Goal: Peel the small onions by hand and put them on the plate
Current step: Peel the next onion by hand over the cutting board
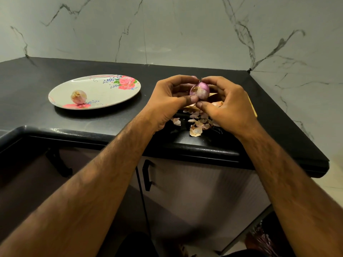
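A small purple onion (pixel 200 90) is held above the black counter between both hands. My left hand (pixel 168 101) grips it from the left, thumb under it and fingers curled over the top. My right hand (pixel 225 103) pinches it from the right, fingertips at its tip and thumb below. A white plate (pixel 104 89) with pink flower prints lies on the counter to the left. One peeled onion (pixel 78 97) sits on the plate's left part.
Loose onion skins (pixel 195 125) lie on the counter below my hands, near the front edge. A wooden board (pixel 252 106) is mostly hidden behind my right hand. The marble wall rises behind the counter (pixel 46 119). Cabinet doors with a black handle (pixel 147 175) are below.
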